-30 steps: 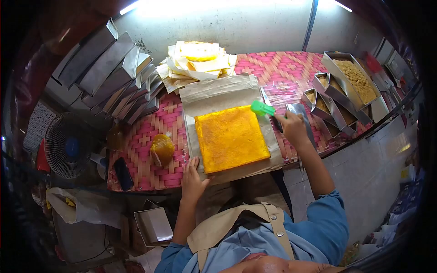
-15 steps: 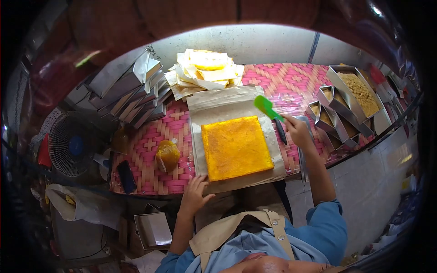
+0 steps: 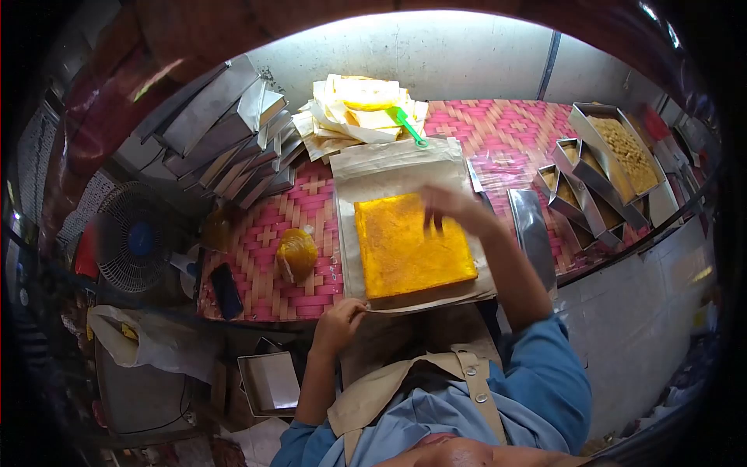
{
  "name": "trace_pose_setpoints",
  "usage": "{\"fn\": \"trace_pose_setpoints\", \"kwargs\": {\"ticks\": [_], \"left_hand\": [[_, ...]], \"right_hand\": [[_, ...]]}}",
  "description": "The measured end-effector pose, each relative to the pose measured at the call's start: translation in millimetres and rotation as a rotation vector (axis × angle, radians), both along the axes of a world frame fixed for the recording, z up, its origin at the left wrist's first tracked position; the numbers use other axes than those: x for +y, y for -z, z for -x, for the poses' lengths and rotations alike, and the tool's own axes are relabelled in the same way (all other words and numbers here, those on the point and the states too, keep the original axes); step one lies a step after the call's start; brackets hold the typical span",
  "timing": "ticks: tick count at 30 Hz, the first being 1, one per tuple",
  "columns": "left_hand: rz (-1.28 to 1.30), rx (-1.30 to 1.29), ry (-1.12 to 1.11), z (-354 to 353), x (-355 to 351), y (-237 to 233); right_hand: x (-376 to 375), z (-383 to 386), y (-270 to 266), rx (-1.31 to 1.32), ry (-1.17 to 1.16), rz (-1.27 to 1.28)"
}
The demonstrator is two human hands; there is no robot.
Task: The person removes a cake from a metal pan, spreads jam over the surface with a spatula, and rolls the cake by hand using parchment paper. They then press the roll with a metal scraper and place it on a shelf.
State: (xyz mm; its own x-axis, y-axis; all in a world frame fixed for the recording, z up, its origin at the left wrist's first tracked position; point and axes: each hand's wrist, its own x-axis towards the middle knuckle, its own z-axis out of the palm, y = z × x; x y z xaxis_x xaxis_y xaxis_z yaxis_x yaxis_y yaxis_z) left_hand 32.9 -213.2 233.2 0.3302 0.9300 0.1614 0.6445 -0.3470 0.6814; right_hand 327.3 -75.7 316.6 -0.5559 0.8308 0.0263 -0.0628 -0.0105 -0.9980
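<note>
right hand hovers over the far right corner of the yellow cake, fingers loose and empty; left hand pinches the paper by the cake's near left corner

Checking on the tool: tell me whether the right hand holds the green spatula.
No, the green spatula lies on the paper stack at the back, while the right hand hovers empty over the yellow slab.

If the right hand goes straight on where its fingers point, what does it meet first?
Probably the yellow slab: the right hand hangs over its far edge, fingers turned down, though blur hides its height.
</note>
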Motion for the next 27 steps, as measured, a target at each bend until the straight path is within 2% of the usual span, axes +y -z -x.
{"fn": "trace_pose_setpoints", "kwargs": {"ticks": [1,2,3,5,7,8,9,10,11,13,15,17,18,20,21,23,24,25,27], "left_hand": [[0.001,-0.005,0.0,-0.6,0.7,-0.3],[-0.015,-0.016,-0.019,-1.5,1.1,-1.0],[-0.026,-0.024,-0.035,-2.2,0.6,-0.7],[-0.058,-0.03,-0.054,-3.1,3.9,8.3],[-0.082,-0.034,-0.067,-5.6,4.2,13.1],[-0.077,-0.03,-0.101,-8.1,5.1,13.3],[-0.073,-0.026,-0.137,-10.4,5.6,12.9],[-0.064,-0.048,-0.137,-12.5,6.3,11.4],[-0.054,-0.052,-0.131,-14.4,6.6,12.4],[-0.085,-0.061,-0.181,-16.6,6.0,14.5],[-0.11,-0.053,-0.173,-17.2,5.8,19.3],[-0.126,-0.054,-0.217,-19.3,3.6,21.9],[-0.121,-0.056,-0.217,-20.5,2.1,23.7],[-0.106,-0.092,-0.274,-22.9,0.6,27.1],[-0.103,-0.096,-0.276,-23.7,0.1,28.3],[-0.128,-0.087,-0.256,-23.6,-2.2,29.9],[-0.126,-0.086,-0.26,-23.4,-2.9,27.6],[-0.175,-0.018,-0.225,-23.0,-3.4,22.9],[-0.224,0.055,-0.187,-20.6,-1.4,20.5]], "right_hand": [[-32.5,7.5,3.9,-0.153,-0.235,0.082],[-60.2,16.3,30.9,-0.098,-0.449,0.131],[-85.7,28.3,40.7,-0.191,-0.642,0.231],[-125.5,36.6,77.1,-0.383,-0.698,0.464],[-168.7,28.5,175.5,-0.403,-0.722,0.058],[-178.8,17.0,179.2,-0.399,-0.712,0.075],[-188.1,6.2,182.5,-0.389,-0.716,0.196],[-192.5,2.8,171.7,-0.379,-0.721,0.314],[-190.4,-2.8,159.8,-0.378,-0.716,0.326],[-172.3,-6.2,87.4,-0.86,-0.617,0.271],[-177.4,-14.8,78.3,-0.436,0.07,0.291],[-173.8,-20.4,72.3,-0.451,0.577,-0.031],[-170.6,-24.9,72.9,-0.455,0.577,-0.027],[-163.8,-37.0,80.7,-1.025,0.824,-0.729],[-160.9,-43.4,90.8,-1.028,0.82,-0.729],[-154.7,-53.5,112.9,-1.001,0.952,-0.572],[-149.0,-51.0,113.8,-0.927,1.089,-0.567],[-146.5,-56.0,112.3,-0.926,1.086,-0.564],[-142.3,-70.1,108.4,-0.979,0.749,-0.592]]}}
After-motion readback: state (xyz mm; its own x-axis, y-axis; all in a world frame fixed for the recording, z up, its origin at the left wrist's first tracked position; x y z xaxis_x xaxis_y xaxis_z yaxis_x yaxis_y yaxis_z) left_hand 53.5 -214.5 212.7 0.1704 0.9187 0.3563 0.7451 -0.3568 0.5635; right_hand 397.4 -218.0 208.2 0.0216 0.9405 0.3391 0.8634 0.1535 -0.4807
